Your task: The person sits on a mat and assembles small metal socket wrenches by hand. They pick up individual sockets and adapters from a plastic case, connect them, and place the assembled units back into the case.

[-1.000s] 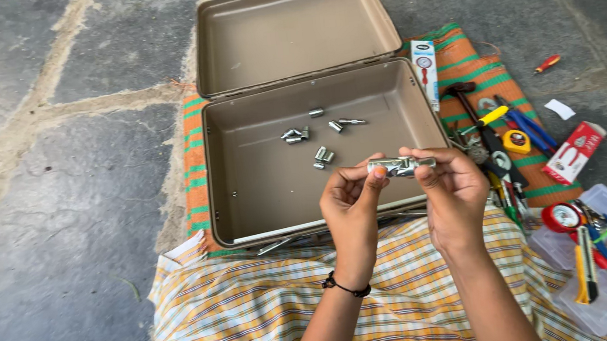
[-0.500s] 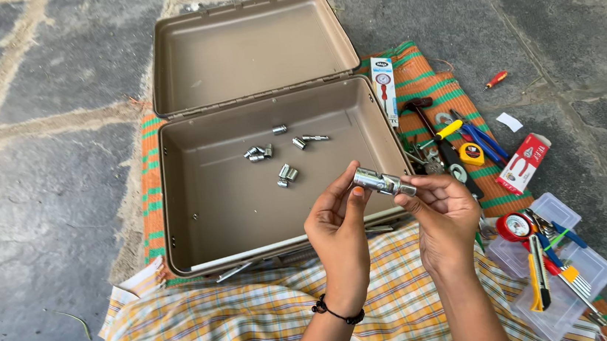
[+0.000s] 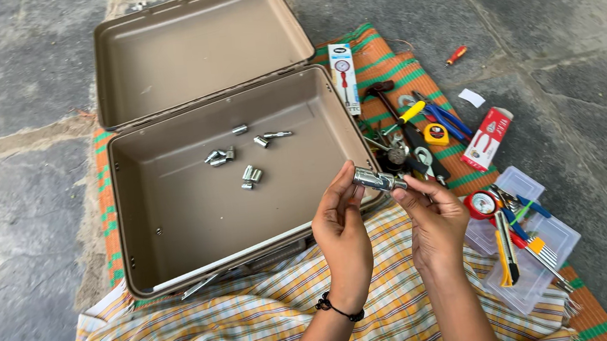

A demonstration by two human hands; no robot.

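Nearest you, your lap is covered by a yellow checked cloth (image 3: 207, 328), and both hands are raised just above it. Your left hand (image 3: 343, 237) and right hand (image 3: 435, 224) share a short metal socket piece (image 3: 377, 180), each grip pinching one end with thumb and fingertips. A second ago you held the piece level; now it is tilted, its left end a little higher, and your hands have drawn slightly closer to you. That reads as you turning it over to inspect or fit it, not setting it down.

The piece looks like bright steel, cylindrical, with a wider barrel at the left end and a narrower stub toward your right fingers. It hovers over the near right corner of the open tan case (image 3: 176, 234).

Inside the case, several loose sockets (image 3: 243, 161) lie scattered near the middle. Right of the case, a pile of hand tools (image 3: 419, 137) rests on a striped mat (image 3: 389, 58), and a clear plastic box (image 3: 527, 260) sits near your right wrist.
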